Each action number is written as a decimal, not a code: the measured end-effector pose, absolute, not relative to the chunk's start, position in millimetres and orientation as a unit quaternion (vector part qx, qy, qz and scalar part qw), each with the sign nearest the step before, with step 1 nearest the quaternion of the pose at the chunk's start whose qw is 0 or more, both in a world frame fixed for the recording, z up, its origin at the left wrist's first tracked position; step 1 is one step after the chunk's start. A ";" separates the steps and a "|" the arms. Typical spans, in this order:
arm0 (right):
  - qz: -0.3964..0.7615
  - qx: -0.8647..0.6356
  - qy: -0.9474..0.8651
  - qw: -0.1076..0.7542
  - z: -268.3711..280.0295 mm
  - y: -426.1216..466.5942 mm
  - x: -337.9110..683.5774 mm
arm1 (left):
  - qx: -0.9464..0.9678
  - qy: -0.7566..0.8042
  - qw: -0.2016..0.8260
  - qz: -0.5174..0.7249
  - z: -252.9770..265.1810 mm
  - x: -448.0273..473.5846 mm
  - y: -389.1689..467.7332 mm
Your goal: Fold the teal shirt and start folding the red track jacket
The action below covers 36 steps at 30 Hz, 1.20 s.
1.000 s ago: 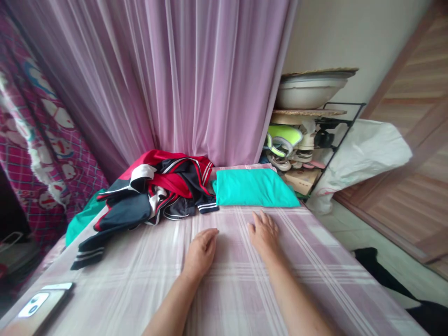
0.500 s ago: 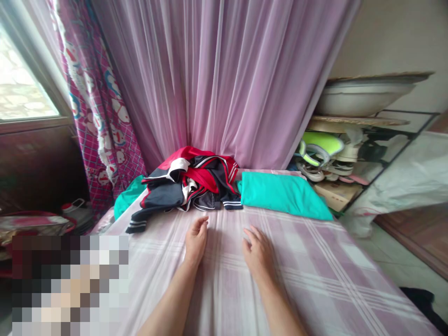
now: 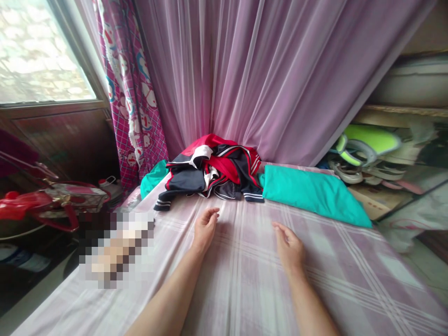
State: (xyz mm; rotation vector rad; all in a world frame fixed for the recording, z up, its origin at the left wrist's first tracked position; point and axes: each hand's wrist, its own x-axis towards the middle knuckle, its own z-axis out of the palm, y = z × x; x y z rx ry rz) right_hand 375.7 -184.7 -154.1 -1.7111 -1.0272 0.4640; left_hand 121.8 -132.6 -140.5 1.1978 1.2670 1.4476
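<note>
My left hand [image 3: 206,229] is held over the plaid sheet [image 3: 241,280], its fingers loosely bent and nothing in them. To its right, my right hand [image 3: 290,246] also holds nothing, palm turned inward and fingers partly curled, with a gap between the two hands. Beyond my left hand lies a crumpled heap of red, navy and white clothes [image 3: 185,180] with striped cuffs. A folded teal cloth [image 3: 311,191] rests flat beyond my right hand. Neither hand touches the clothes or the cloth.
Lilac curtains [image 3: 238,84] hang behind the clothes, with a patterned purple curtain [image 3: 131,102] beside the window [image 3: 42,51]. More teal fabric [image 3: 153,178] shows left of the heap. Shoes [image 3: 350,174] fill a rack at right. A pixelated patch covers part of the left side.
The view has turned left, so the clothes and teal cloth appear farther right. My hands are wider apart, and the right hand has rotated to face inward.
</note>
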 end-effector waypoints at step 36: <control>0.244 -0.712 -0.413 0.513 -145.7 -208.9 402.4 | 0.695 0.665 -0.031 0.272 -21.9 54.0 39.4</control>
